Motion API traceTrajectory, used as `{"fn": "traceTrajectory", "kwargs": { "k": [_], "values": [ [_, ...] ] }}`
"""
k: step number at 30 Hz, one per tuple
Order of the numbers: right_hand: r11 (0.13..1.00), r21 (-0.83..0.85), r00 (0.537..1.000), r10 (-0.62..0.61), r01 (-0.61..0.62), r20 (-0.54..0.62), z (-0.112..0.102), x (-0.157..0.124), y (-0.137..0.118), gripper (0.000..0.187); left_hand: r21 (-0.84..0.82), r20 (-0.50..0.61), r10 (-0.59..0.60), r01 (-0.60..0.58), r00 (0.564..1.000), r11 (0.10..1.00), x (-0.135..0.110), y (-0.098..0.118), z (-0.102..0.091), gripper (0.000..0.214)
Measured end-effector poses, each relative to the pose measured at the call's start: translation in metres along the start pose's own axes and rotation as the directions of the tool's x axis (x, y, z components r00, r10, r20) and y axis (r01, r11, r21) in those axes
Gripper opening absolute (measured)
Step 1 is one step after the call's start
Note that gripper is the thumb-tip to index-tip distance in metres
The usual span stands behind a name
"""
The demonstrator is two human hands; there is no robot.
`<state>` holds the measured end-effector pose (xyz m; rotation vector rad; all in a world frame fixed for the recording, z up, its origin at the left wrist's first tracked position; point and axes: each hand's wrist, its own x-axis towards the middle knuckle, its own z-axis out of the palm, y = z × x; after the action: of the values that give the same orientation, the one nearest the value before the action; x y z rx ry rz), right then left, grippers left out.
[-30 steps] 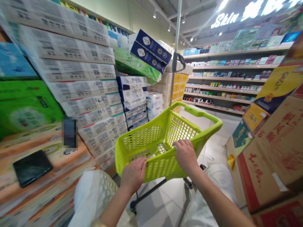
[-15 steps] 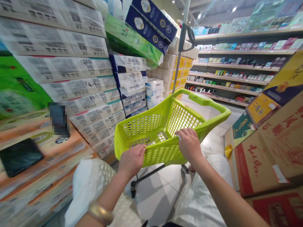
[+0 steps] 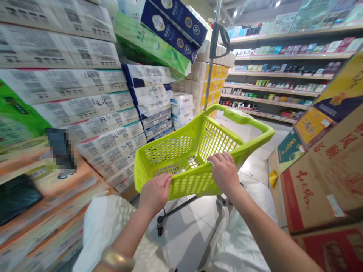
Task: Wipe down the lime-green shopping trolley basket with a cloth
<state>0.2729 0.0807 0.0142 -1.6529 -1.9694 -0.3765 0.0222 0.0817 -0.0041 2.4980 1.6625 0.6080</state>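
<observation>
A lime-green plastic shopping cart (image 3: pixel 184 139) stands on the floor in front of me, its perforated basket holding nothing that I can see. My left hand (image 3: pixel 155 192) is closed over the near rim toward the basket's left end. Further right along the same rim, my right hand (image 3: pixel 224 172) grips it too, fingers curled over the edge. A metal pole (image 3: pixel 210 79) with a dark grey loop handle (image 3: pixel 221 40) rises at the cart's far side. Below the basket, a caster wheel (image 3: pixel 160 226) shows on the grey frame.
Stacked paper packs (image 3: pixel 93 87) wall the left side. A black phone-like slab (image 3: pixel 18 196) and a partly pixelated dark device (image 3: pixel 59 147) lie on orange packs (image 3: pixel 85 177). Cardboard boxes (image 3: pixel 320 181) stand at right. Stocked shelves (image 3: pixel 272 73) line the back; pale tiles (image 3: pixel 193 241) cover the floor.
The view has shifted slightly, so the stacks and devices at left sit further left in the picture. Both hands keep their hold on the cart's rim.
</observation>
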Motion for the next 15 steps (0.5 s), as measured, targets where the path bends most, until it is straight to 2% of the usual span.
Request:
{"fn": "traceTrajectory", "kwargs": {
  "k": [2,4,6,8,11,15],
  "values": [
    [1.0,0.005,1.0,-0.007,0.007,0.006,0.005,-0.001,-0.009,0.026,0.025,-0.075,0.017,-0.015,0.997,1.0,0.0,0.011,0.002,0.036],
    [0.998,0.035,0.999,-0.05,0.049,0.014,0.016,-0.004,-0.029,0.024,0.051,-0.159,0.015,-0.007,0.987,0.999,0.002,0.027,0.006,0.041],
    [0.993,0.076,0.996,-0.089,0.088,0.011,0.025,-0.006,-0.047,0.02,0.036,-0.167,0.058,-0.053,0.984,0.998,0.005,0.044,0.013,0.052],
    [0.986,0.109,0.992,-0.126,0.123,0.018,0.028,-0.008,-0.053,0.017,-0.007,-0.133,0.088,-0.089,0.987,0.996,0.008,0.057,0.021,0.062],
    [0.987,0.104,0.993,-0.121,0.118,0.015,0.014,-0.007,-0.028,0.022,-0.051,-0.075,0.056,-0.06,0.996,0.997,0.01,0.062,0.028,0.061],
    [0.998,0.033,0.996,0.048,-0.046,-0.073,-0.013,-0.001,0.022,0.031,-0.053,-0.085,0.093,-0.098,0.992,0.994,0.01,0.058,0.03,0.045]
  ]
}}
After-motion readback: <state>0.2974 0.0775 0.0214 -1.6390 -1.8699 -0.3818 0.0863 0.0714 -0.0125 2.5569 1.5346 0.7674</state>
